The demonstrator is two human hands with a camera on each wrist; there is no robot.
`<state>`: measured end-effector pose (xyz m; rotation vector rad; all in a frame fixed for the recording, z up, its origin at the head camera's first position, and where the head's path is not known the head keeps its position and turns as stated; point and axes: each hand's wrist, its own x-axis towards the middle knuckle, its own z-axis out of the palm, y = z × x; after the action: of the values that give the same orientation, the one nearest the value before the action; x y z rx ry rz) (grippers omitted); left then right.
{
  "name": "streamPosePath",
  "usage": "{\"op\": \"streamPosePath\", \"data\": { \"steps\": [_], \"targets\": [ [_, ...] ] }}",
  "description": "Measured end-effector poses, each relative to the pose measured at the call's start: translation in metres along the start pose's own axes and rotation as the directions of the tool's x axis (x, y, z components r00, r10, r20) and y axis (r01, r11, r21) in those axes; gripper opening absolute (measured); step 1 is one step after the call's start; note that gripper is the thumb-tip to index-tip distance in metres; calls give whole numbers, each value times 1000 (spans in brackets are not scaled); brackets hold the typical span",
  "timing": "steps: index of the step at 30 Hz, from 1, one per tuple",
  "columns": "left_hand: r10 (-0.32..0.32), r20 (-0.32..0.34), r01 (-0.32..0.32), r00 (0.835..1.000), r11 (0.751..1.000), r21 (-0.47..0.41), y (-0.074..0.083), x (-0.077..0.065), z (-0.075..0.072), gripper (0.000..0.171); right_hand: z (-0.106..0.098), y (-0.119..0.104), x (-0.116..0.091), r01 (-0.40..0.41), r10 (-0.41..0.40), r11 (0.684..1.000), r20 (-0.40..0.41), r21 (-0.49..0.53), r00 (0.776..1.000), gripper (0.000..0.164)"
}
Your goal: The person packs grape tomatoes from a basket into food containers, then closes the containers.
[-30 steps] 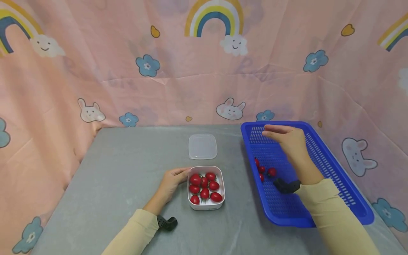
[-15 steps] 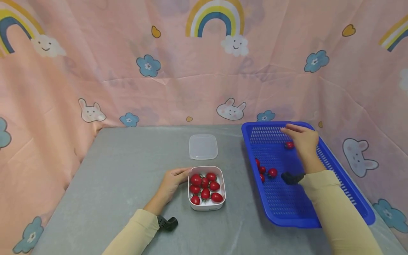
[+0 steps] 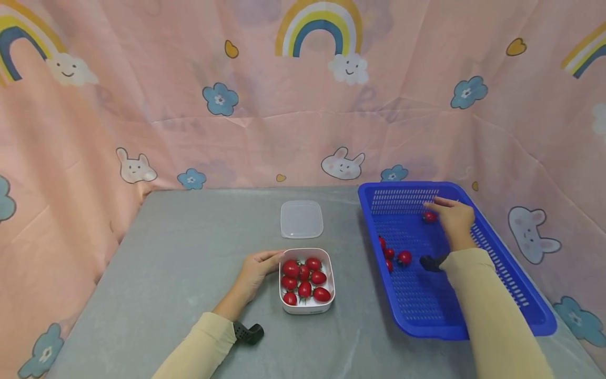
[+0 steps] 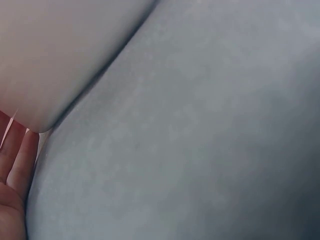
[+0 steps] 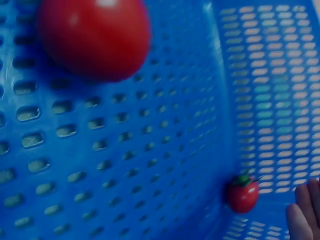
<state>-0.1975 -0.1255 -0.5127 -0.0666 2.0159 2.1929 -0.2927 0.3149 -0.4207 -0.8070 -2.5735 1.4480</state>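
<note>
My left hand touches the left side of a small white container, which holds several red cherry tomatoes. In the left wrist view, straight fingers lie against the pale container wall. My right hand is over the far part of a blue plastic basket, its fingers beside a single cherry tomato. The right wrist view shows that tomato with its green stem, apart from the visible fingers. Most of the right hand is out of that view.
Several more cherry tomatoes lie along the basket's left side, one slightly apart. A translucent square lid lies behind the container on the grey tabletop. A pink printed curtain hangs behind.
My right hand has moved right within the basket and then lowered, uncovering the far cherry tomato and coming beside it. The left hand and container have stayed in place.
</note>
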Motion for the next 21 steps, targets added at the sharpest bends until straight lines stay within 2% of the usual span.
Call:
{"op": "streamPosePath", "data": {
  "steps": [7,16,21],
  "targets": [
    [-12,-4,12,1000,1000,6,1,0,0,31,4,11,8,-4,4,1000,21,5,1000,58],
    [-8,15,8,1000,1000,13,-2,0,1,32,7,20,14,-22,22,1000,37,-14,999,58],
    [3,3,-3,1000,1000,6,-3,1,0,31,10,22,19,-18,18,1000,55,-2,998,59]
  ]
}}
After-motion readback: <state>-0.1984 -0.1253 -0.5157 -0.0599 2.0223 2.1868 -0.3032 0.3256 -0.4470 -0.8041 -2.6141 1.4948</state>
